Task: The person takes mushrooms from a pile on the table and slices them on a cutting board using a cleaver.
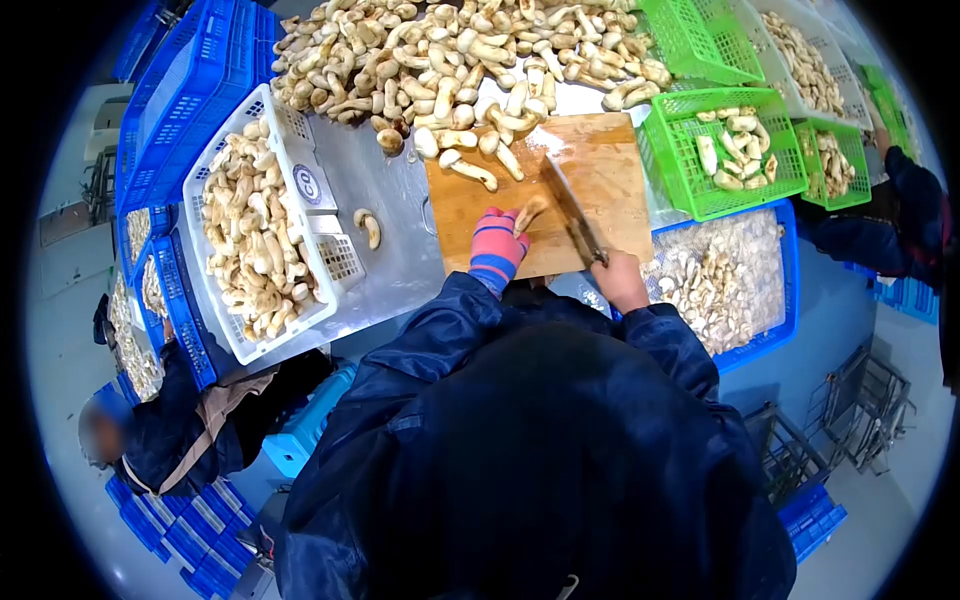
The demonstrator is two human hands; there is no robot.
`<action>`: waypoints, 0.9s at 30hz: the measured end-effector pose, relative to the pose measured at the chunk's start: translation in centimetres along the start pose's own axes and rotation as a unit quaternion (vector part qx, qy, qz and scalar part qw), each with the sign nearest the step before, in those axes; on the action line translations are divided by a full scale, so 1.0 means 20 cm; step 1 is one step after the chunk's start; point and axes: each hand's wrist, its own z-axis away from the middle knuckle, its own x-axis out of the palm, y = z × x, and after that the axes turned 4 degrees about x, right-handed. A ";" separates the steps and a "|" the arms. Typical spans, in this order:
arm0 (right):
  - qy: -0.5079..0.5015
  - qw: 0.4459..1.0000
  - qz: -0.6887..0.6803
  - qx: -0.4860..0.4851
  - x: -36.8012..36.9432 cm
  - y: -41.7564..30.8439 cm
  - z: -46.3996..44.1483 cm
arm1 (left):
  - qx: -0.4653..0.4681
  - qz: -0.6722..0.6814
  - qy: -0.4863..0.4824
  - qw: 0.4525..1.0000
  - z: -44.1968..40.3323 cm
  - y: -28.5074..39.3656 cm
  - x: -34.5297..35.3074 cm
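Observation:
My left hand (499, 242), in a pink and blue striped glove, holds a brownish mushroom (530, 214) over the wooden cutting board (610, 150). On the right side of the board, my bare right hand (622, 281) is closed round the handle of a knife (572, 205). Its blade points away from me and to the left, apart from the mushroom. Several loose mushrooms (467, 170) lie at the board's upper left, below a large heap of mushrooms (420, 60) on the metal table (385, 270).
A white basket (330, 225) of mushrooms stands left, beside stacked blue crates (190, 110). Green baskets (690, 195) with mushrooms are at the right, above a blue tray (790, 300) of pieces. Other people work at the far left (180, 420) and far right (910, 215).

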 end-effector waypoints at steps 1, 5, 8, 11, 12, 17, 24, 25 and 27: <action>-0.006 1.000 -0.012 0.022 -0.03 -0.01 0.02 | -0.012 0.008 0.014 1.000 0.00 -0.01 0.00; -0.030 0.999 -0.032 0.030 -0.05 -0.04 0.07 | -0.035 0.082 0.051 0.995 0.00 0.05 0.03; -0.032 0.997 -0.057 0.033 -0.02 0.00 0.06 | -0.051 0.243 0.063 0.967 -0.04 0.05 0.14; -0.047 0.995 -0.077 0.042 -0.02 0.01 0.05 | -0.211 0.411 -0.035 0.886 -0.08 0.04 0.18; -0.052 0.995 -0.080 0.043 -0.02 0.01 0.04 | -0.227 0.444 -0.027 0.866 -0.09 0.05 0.18; -0.054 0.997 -0.048 0.002 -0.01 -0.03 0.01 | -0.314 0.484 -0.062 0.814 -0.14 0.07 0.18; -0.009 0.998 0.064 -0.011 -0.01 -0.12 0.21 | -0.048 0.118 -0.105 0.986 -0.20 -0.26 0.49; 0.005 0.997 0.071 0.002 0.00 -0.12 0.26 | 0.022 0.037 -0.098 0.994 -0.21 -0.29 0.50; 0.031 0.995 0.086 0.031 0.04 -0.12 0.34 | 0.035 0.012 -0.076 0.996 -0.20 -0.12 0.31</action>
